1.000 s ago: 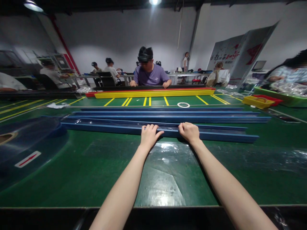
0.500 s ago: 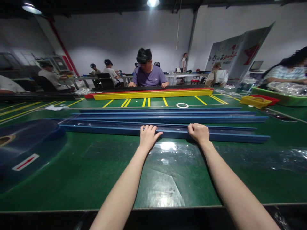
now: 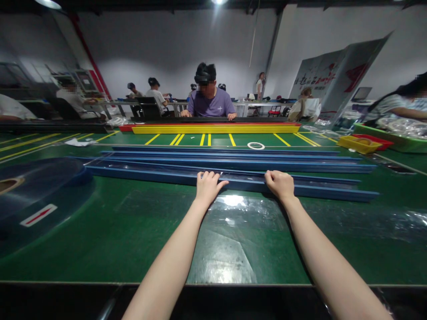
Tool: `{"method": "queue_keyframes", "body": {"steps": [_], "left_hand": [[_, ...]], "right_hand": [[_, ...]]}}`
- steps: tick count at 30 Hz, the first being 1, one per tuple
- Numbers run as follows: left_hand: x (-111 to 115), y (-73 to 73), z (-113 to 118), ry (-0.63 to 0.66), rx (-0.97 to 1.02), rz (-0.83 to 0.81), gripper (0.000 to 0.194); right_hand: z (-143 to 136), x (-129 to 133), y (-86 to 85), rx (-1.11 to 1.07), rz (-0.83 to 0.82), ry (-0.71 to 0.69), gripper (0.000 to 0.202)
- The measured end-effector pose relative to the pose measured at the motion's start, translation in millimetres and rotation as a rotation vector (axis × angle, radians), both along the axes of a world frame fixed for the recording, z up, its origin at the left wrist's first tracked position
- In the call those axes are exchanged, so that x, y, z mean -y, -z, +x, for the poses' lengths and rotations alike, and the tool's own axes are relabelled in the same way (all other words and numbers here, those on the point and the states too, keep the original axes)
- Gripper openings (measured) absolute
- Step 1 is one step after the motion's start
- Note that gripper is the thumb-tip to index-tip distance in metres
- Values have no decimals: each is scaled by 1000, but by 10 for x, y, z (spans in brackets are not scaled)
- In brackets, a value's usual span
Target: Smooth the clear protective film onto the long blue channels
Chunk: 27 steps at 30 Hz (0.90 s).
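A long blue channel (image 3: 160,172) lies across the table in front of me, with clear plastic film (image 3: 247,174) glinting along its trough. My left hand (image 3: 208,186) is hooked over the near wall of the channel, fingers bent into the trough and thumb pointing right. To its right, my right hand (image 3: 282,183) is closed in a fist at the same wall; its fingertips and anything inside them are hidden. More blue channels (image 3: 300,164) lie just behind. A wide strip of clear film (image 3: 247,213) is spread on the tabletop between my forearms.
A large roll of clear film (image 3: 50,186) with a red-arrow label sits at left on the green table (image 3: 133,249). Beyond are a white ring (image 3: 255,146), a yellow channel (image 3: 216,129) and a seated co-worker (image 3: 213,102). Yellow (image 3: 358,144) and green (image 3: 407,143) bins stand at right.
The view has shifted slightly, so the scene sits a little further right. Both hands keep their places and shapes on the blue channel.
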<state>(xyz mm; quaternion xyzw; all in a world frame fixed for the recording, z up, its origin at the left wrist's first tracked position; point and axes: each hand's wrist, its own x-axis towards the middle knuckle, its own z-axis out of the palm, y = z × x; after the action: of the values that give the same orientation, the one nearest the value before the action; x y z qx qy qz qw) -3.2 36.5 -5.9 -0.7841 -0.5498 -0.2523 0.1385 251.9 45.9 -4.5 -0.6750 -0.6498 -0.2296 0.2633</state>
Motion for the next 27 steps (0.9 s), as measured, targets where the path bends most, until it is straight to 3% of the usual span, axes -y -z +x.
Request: {"method": "queue_keyframes", "body": {"steps": [27], "left_hand": [[-16,-8,7,-10,-13,-16,44]], "right_hand": [[-70,67,-85,-51,-143,13,41]]}}
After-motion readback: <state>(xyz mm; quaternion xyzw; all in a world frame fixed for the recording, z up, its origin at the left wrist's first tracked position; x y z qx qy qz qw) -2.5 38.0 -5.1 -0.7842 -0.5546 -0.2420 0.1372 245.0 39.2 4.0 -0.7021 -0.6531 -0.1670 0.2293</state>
